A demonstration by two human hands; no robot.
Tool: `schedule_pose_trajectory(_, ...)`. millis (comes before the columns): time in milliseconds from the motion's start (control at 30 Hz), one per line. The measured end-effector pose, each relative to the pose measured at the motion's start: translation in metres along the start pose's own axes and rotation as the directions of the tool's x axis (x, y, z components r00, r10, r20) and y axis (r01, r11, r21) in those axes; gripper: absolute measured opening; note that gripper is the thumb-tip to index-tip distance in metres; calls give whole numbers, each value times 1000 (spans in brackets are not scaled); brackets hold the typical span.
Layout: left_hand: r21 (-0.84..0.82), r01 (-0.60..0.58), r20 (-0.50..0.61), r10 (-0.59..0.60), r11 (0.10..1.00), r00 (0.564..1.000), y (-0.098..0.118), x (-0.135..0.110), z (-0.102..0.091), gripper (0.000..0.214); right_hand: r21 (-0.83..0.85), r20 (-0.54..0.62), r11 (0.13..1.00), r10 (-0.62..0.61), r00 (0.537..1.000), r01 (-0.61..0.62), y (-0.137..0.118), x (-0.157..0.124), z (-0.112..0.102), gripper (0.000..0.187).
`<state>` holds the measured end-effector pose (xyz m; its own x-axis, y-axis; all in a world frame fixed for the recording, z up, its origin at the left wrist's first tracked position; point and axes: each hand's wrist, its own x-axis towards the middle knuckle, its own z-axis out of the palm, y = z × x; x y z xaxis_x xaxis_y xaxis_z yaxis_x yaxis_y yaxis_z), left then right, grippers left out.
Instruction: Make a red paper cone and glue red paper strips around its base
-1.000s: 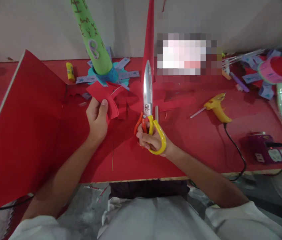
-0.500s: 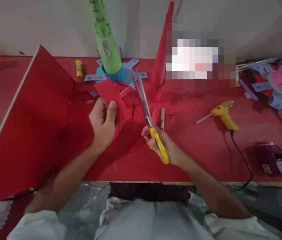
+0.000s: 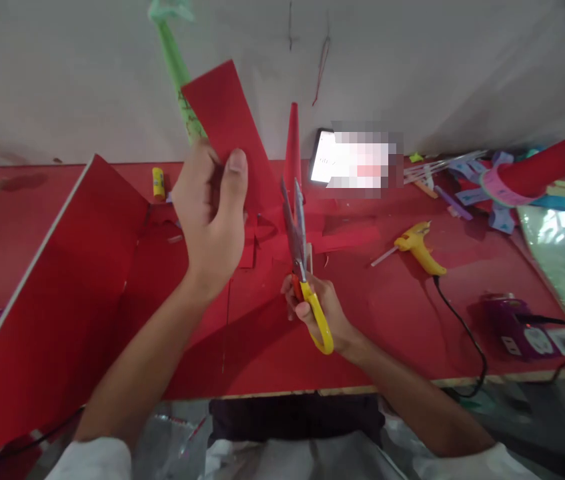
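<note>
My left hand (image 3: 212,213) is raised above the red table (image 3: 412,313) and pinches a piece of red paper (image 3: 229,127) that stands up towards the wall. My right hand (image 3: 319,313) grips scissors (image 3: 299,257) with yellow and orange handles. Their blades are slightly apart and point away from me, just right of the paper. Red paper scraps (image 3: 332,237) lie on the table behind the scissors.
A large red sheet (image 3: 57,293) leans up at the left. A green cone (image 3: 177,67), a red cone (image 3: 292,143), a lit phone (image 3: 325,157) and a yellow glue stick (image 3: 158,181) stand at the back. A yellow glue gun (image 3: 419,247) with its cord, a purple power strip (image 3: 527,327) and paper crafts (image 3: 502,187) lie right.
My left hand has lifted the red paper off the table and up towards the wall. The scissors have turned upright near the paper, and my view has tilted upward.
</note>
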<state>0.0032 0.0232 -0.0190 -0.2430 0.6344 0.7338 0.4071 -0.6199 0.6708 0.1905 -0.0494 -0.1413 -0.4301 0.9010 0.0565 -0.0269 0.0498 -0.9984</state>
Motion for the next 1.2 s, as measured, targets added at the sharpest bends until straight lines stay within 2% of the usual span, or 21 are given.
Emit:
schedule_pose_trajectory(133, 25, -8, 34, 7, 1000, 999, 4, 0, 10, 58, 33, -55, 998, -59, 997, 61, 1, 2, 0, 72)
schedule_pose_trajectory(267, 45, 19, 49, -21, 999, 999, 1, -7, 17, 57, 20, -102, 997, -70, 992, 72, 1, 5, 1, 71)
schedule_pose_trajectory(533, 75, -48, -11, 49, 996, 999, -2, -11, 21, 56, -76, -94, 996, -47, 994, 40, 2, 6, 1, 67)
schedule_pose_trajectory(633, 68, -18, -37, 21, 997, 999, -4, -12, 21, 54, -82, -82, 996, -42, 996, 35, 4, 6, 2, 66)
schedule_pose_trajectory(767, 37, 26, -22, -25, 999, 999, -5, -14, 21, 49, -71, -73, 997, -25, 997, 20, 6, 5, 5, 67)
schedule_pose_trajectory(933, 45, -5, -1, 5, 999, 1000, -3, -19, 25, 49, -78, -84, 996, -38, 996, 31, 2, 6, 4, 66)
schedule_pose_trajectory(1067, 65, 30, -88, -25, 997, 996, -2, -20, 26, 54, -124, -105, 992, -27, 994, 14, -2, 7, 2, 66)
schedule_pose_trajectory(1200, 74, 50, -176, -36, 996, 984, -5, -18, 26, 54, -115, -74, 993, 14, 997, -23, -2, 6, 3, 66)
